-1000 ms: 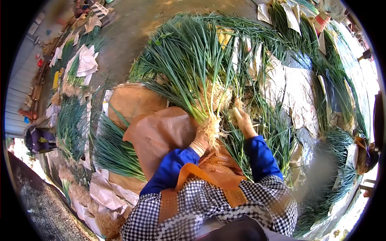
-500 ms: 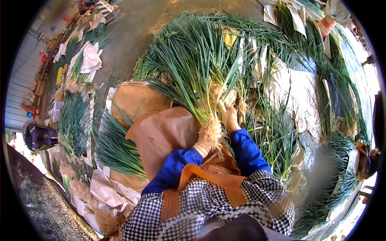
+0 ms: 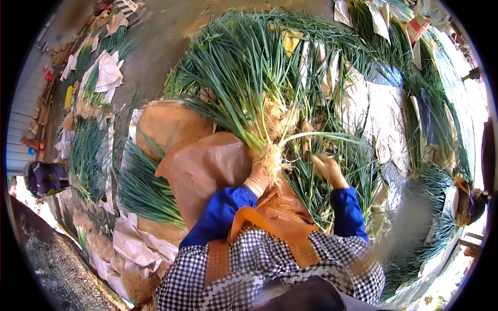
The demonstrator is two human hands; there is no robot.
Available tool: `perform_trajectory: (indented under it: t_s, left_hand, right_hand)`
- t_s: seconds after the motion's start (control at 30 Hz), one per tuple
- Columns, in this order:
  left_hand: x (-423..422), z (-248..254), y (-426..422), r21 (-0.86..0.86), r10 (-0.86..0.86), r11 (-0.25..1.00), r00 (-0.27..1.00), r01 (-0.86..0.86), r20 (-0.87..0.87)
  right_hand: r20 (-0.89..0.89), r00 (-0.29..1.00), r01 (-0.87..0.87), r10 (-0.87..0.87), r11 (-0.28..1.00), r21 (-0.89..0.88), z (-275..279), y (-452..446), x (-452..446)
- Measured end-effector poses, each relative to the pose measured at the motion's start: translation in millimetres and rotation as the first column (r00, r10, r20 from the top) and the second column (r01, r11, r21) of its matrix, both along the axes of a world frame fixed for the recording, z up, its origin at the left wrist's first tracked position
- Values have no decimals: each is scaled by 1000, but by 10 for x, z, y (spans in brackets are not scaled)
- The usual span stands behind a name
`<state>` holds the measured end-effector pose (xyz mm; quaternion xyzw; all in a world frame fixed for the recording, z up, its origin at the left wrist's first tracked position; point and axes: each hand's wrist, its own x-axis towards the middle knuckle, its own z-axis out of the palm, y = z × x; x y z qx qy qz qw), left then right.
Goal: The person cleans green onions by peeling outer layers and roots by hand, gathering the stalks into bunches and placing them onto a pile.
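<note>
My left hand (image 3: 258,178) is closed around the root end of a bunch of spring onions (image 3: 252,136) above my lap. Pale, stringy roots (image 3: 272,158) hang over the fingers and hide part of them. The long green leaves fan out up and to the left, while one stalk (image 3: 316,135) sticks out sideways to the right. My right hand (image 3: 329,170) is apart from the bunch, over loose leaves (image 3: 319,194) on the ground. Its fingertips are blurred by motion, so whether they pinch anything is unclear. Behind the bunch lies a further heap of spring onions (image 3: 223,57) with rooty ends.
A brown apron (image 3: 207,160) covers my knees. Left of it are a laid-out bundle of spring onions (image 3: 148,186) and a tan padded surface (image 3: 174,124). White sacking (image 3: 381,119) lies at right, among more onion rows (image 3: 438,207). A dark purple item (image 3: 49,179) is at far left.
My right hand has left the bunch and moved right and down. One stalk now sticks out to the right. My left hand keeps its hold, and the whole view has shifted slightly.
</note>
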<state>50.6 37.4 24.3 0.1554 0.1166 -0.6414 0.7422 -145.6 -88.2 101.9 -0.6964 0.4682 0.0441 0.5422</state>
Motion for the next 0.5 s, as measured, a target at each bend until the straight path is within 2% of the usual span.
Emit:
perform_trajectory:
  t_s: [0.03,0.07,0.1,0.17,0.2,0.23,0.3,0.33,0.37,0.43,0.47,0.5]
  left_hand:
    - [5,24,5,135,9,991,994,-24,106]
    - [48,-87,6,-5,-38,999,999,38,14]
    - [31,-30,17,-8,-33,999,999,33,26]
    - [-6,127,1,124,29,991,991,-45,129]
    - [-33,72,13,113,31,992,981,-53,192]
    - [-33,17,20,109,39,992,980,-61,196]
    - [-17,-6,31,141,-5,990,985,-20,175]
    - [-8,29,43,153,-24,988,985,-2,169]
    - [1,65,55,165,-43,986,986,16,163]
    - [29,157,57,70,-225,973,972,221,68]
    - [66,95,18,-283,-323,911,946,301,-33]
    - [109,213,7,-288,-325,908,945,303,-31]
  right_hand:
    - [318,930,148,-183,980,130,10,59,255]
    - [380,899,164,-217,972,168,28,67,472]
    - [436,865,171,-248,963,209,40,75,648]
    - [488,826,215,-283,958,192,15,44,958]
    - [510,820,206,-258,966,157,45,33,1081]
    - [512,828,125,-228,966,228,186,35,1163]
    - [514,848,138,-129,990,21,-31,86,1310]
    - [541,834,0,112,979,-203,-146,107,1365]
    - [656,753,108,57,972,-208,-256,197,1315]
    - [625,729,297,-279,952,79,-217,172,1171]
    - [667,628,414,-402,897,151,-303,64,1094]
    - [658,575,533,-487,833,150,-355,-48,997]
